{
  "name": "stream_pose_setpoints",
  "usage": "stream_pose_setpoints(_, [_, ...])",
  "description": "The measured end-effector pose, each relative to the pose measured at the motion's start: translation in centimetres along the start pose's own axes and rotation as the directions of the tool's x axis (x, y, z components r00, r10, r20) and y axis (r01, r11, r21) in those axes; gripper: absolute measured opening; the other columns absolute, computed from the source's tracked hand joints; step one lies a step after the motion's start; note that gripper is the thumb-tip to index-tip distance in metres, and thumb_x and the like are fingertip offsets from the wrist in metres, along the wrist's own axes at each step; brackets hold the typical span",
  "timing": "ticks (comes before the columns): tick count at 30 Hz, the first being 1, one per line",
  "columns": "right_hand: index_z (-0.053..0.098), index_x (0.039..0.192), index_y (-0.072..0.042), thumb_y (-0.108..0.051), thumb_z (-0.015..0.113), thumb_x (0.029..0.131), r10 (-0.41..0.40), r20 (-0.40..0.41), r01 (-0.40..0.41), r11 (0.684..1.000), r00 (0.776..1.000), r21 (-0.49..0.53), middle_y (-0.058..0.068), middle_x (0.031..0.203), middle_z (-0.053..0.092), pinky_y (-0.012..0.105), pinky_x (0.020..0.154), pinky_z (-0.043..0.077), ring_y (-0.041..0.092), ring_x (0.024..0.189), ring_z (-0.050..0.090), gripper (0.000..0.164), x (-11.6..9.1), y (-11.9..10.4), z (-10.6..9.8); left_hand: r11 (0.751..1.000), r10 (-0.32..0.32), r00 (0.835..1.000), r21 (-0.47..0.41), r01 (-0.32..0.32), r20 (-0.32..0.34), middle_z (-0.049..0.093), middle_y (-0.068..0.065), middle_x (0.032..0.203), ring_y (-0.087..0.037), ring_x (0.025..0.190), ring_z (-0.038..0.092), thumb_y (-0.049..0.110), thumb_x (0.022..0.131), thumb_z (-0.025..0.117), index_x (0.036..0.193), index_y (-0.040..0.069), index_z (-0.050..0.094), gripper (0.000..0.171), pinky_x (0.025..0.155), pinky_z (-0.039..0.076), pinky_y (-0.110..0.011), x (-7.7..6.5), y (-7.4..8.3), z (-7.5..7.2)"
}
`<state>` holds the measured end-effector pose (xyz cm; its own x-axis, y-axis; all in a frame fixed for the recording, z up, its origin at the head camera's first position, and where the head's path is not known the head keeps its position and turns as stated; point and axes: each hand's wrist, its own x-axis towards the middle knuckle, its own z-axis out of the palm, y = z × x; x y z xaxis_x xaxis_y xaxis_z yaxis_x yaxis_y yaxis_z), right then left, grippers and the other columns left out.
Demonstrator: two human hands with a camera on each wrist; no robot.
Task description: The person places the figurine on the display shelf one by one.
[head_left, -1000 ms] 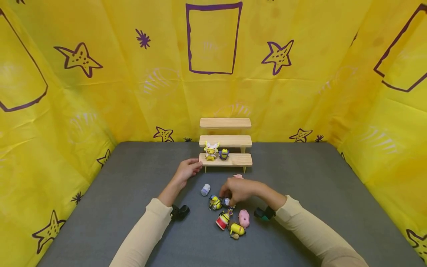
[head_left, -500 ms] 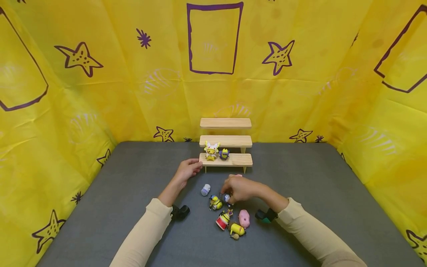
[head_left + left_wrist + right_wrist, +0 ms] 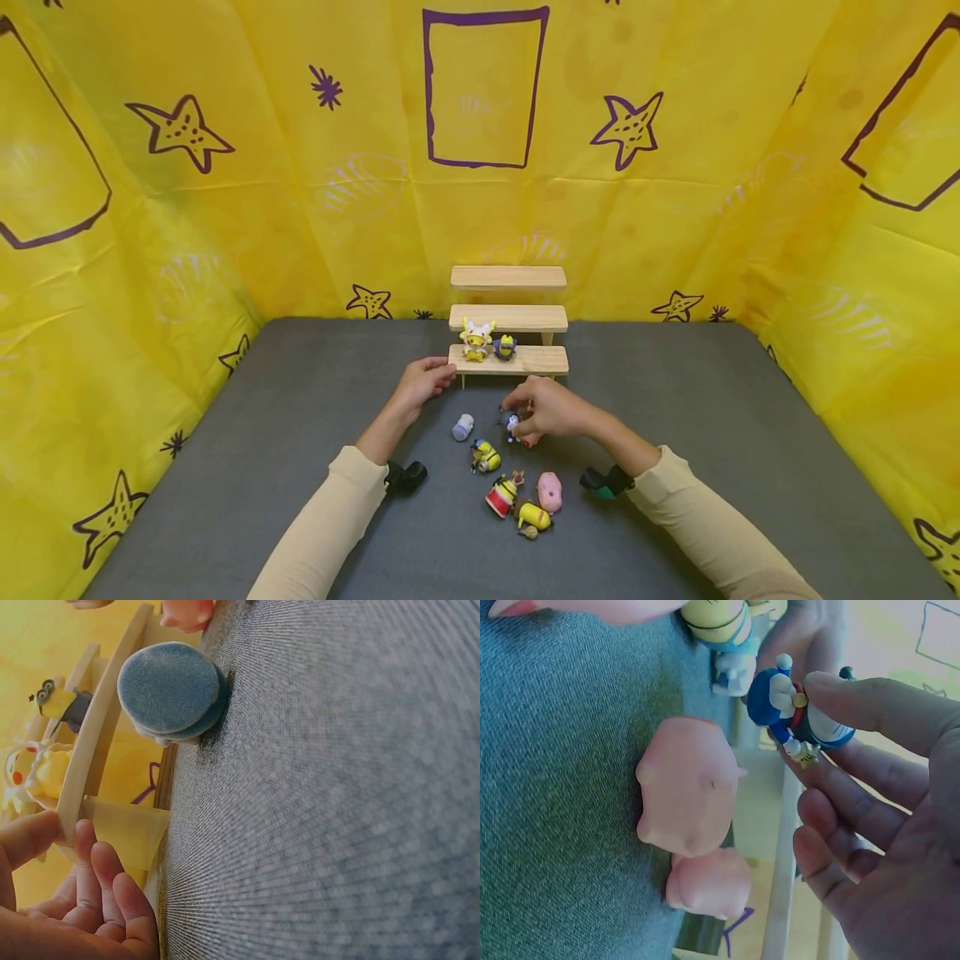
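Note:
My right hand (image 3: 553, 407) pinches a blue-and-white Doraemon figurine (image 3: 802, 712) between thumb and fingers, in front of the lowest step. In the right wrist view the figurine has a red collar and a yellow star. With its thumb on top and fingers below, my left hand (image 3: 423, 385) grips the left end of the lowest board of a three-step wooden display stand (image 3: 536, 360). On that board stand a yellow figurine in a white horned hood (image 3: 476, 340) and a minion figurine in dark blue (image 3: 505, 347).
On the grey table lie a white-and-blue figurine (image 3: 463, 427), a minion with a blue cap (image 3: 486, 456), a red-robed minion (image 3: 502, 496), a yellow minion with brown (image 3: 532, 516) and a pink pig (image 3: 549, 492). Another pink pig (image 3: 709, 883) is near the stand.
My right hand has lifted the Doraemon figurine from among the others and moved slightly forward toward the stand. My left hand has stayed on the board.

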<state>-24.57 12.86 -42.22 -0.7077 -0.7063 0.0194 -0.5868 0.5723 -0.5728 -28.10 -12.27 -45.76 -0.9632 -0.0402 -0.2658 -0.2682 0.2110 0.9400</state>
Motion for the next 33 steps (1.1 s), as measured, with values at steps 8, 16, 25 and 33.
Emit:
stream_pose_setpoints(8, [0.071, 0.109, -0.002, -0.012, 0.077, 0.080, 0.082, -0.088, -0.072, 0.991, 0.993, 0.117, 0.005, 0.091, 0.068, 0.021, 0.065, 0.044, 0.011, 0.074, 0.055, 0.031, -0.3, 0.4, -0.8, 1.000, -0.001, 1.000, -0.005, 0.001, 0.002, 0.068, -0.016, 0.115, -0.021, 0.095, 0.063, 0.023, 0.096, 0.062, 0.129, 0.002, 0.059, 0.040, 0.082, 0.050, -0.030, 0.1, -0.2, 0.1])
stream_pose_setpoints(16, [0.071, 0.106, -0.002, -0.012, 0.078, 0.079, 0.091, -0.168, -0.070, 0.990, 0.982, 0.124, 0.006, 0.084, 0.064, 0.022, 0.064, 0.042, 0.012, 0.075, 0.051, 0.030, -0.1, 1.1, -1.0, 1.000, -0.016, 1.000, -0.016, 0.016, 0.001, 0.068, -0.014, 0.114, -0.021, 0.095, 0.063, 0.023, 0.096, 0.062, 0.129, 0.002, 0.059, 0.039, 0.083, 0.050, -0.031, 0.1, 0.1, 0.0])
stream_pose_setpoints(25, [0.071, 0.106, -0.001, -0.013, 0.080, 0.079, 0.130, -0.215, -0.098, 0.983, 0.968, 0.156, 0.009, 0.093, 0.070, 0.025, 0.072, 0.047, 0.013, 0.079, 0.057, 0.032, -0.1, 1.0, -1.9, 1.000, -0.011, 1.000, -0.018, 0.011, 0.002, 0.068, -0.014, 0.113, -0.021, 0.095, 0.063, 0.022, 0.096, 0.062, 0.129, 0.001, 0.059, 0.039, 0.084, 0.050, -0.032, 0.3, 0.1, 0.0])
stream_pose_setpoints(33, [0.070, 0.106, 0.000, -0.007, 0.076, 0.078, 0.144, -0.328, -0.109, 0.987, 0.934, 0.121, 0.011, 0.091, 0.070, 0.029, 0.072, 0.049, 0.019, 0.083, 0.060, 0.029, 0.2, 1.6, -2.2, 1.000, -0.016, 1.000, -0.019, 0.016, 0.005, 0.068, -0.015, 0.114, -0.022, 0.097, 0.063, 0.022, 0.096, 0.061, 0.129, 0.001, 0.059, 0.039, 0.086, 0.050, -0.033, 0.2, 0.0, 0.0])
